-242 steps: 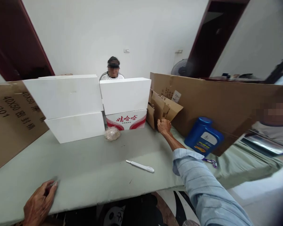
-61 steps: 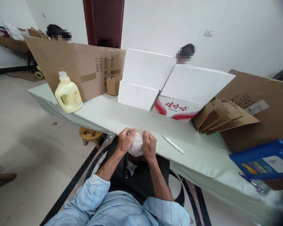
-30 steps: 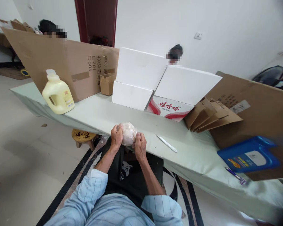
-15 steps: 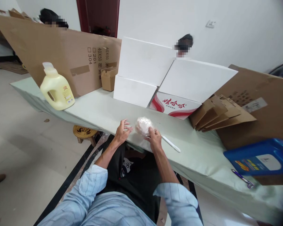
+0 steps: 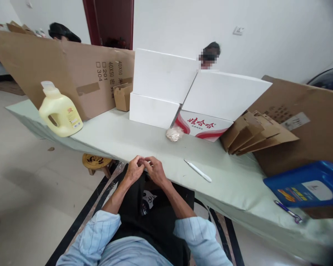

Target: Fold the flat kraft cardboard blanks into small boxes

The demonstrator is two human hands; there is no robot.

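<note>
My left hand [image 5: 133, 170] and my right hand [image 5: 156, 171] rest together at the near edge of the pale green table [image 5: 119, 135]. Their fingers are curled and the fingertips meet in a pinch. What they pinch, if anything, is too small to see. A small bundle wrapped in clear plastic [image 5: 174, 133] lies farther back on the table, against a red and white printed box [image 5: 202, 124], out of both hands. A white-handled knife [image 5: 197, 170] lies on the table just right of my right hand.
White foam boxes [image 5: 162, 75] and a cardboard sheet [image 5: 58, 66] wall the table's back. A yellow jug [image 5: 59, 112] stands left, a blue jug [image 5: 303, 184] right, folded cartons [image 5: 255, 131] between. Two people sit behind the boxes. A stool [image 5: 96, 162] stands under the table.
Both hands held the wrapped bundle at the table edge; my right hand carried it forward and left it by the printed box. Both hands are now back at the edge, fingertips together.
</note>
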